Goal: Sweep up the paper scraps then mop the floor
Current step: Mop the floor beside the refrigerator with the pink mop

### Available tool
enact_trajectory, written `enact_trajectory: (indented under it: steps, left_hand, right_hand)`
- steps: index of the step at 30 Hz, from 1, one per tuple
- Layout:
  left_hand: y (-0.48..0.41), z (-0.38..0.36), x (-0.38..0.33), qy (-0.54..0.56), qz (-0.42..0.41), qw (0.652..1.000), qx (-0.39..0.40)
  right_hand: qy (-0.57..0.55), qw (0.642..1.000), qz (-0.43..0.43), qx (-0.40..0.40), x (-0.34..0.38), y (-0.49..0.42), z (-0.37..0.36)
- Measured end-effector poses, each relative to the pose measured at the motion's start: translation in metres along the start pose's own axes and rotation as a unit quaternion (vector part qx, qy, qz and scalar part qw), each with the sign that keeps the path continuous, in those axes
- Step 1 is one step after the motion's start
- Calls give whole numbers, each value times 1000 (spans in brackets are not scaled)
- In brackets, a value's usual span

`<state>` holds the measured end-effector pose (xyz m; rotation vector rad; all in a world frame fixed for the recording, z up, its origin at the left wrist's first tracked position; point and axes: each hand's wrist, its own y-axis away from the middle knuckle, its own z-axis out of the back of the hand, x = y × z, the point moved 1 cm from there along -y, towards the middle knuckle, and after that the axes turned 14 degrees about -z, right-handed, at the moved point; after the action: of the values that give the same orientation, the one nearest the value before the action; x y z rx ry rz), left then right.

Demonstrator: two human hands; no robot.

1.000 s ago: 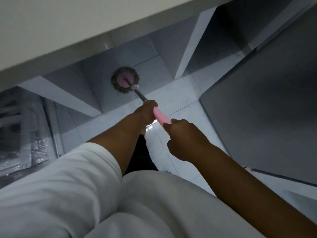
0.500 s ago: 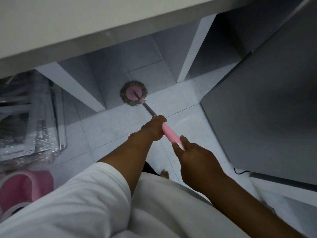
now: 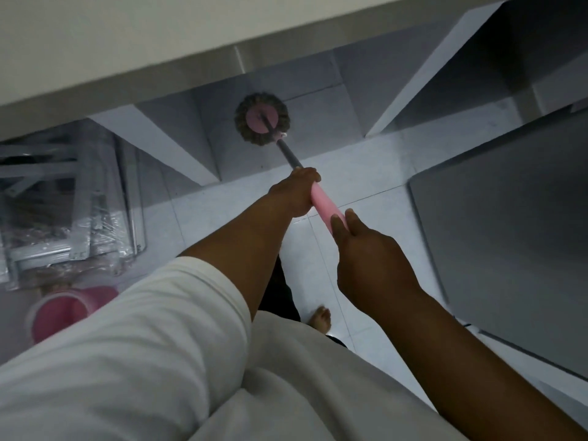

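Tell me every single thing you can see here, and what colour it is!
mop head: 1, pink disc with brownish fringe, on floor under counter
mop handle: 1, grey pole with pink cover, from mop head to both grips
counter: 1, white, across top
upright panels: 2, white, either side of mop head
floor: 1, white tiles, middle
bucket: 1, pink, lower left
plastic-wrapped frames: stack, whitish, left
cabinet: 1, grey, right
sleeve: 1, white, bottom left
foot: 1, bare, on floor
left grip: 1 hand, holds handle nearer mop head
right grip: 1 hand, holds handle's pink end
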<state>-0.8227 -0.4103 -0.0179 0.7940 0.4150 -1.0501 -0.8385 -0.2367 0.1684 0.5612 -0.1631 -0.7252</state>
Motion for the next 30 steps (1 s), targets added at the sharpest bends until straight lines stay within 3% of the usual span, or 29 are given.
enact_trajectory:
  steps: [7,13,21,30]
  left_hand:
    - [-78,74,61,-41,-1,999,9]
    - [-97,96,84,-65,-3,997,44]
    - [-41,51,67,-45,-9,998,37]
    - [78,-58,-7,-7,-19,999,36]
  right_hand:
    - [-33,998,-51,-27,47,-101,33]
    - [-21,998,-18,-50,63,-125,37]
    - [-30,999,-1,-38,56,-60,4]
    - [4,999,-27,-22,-1,84,-55]
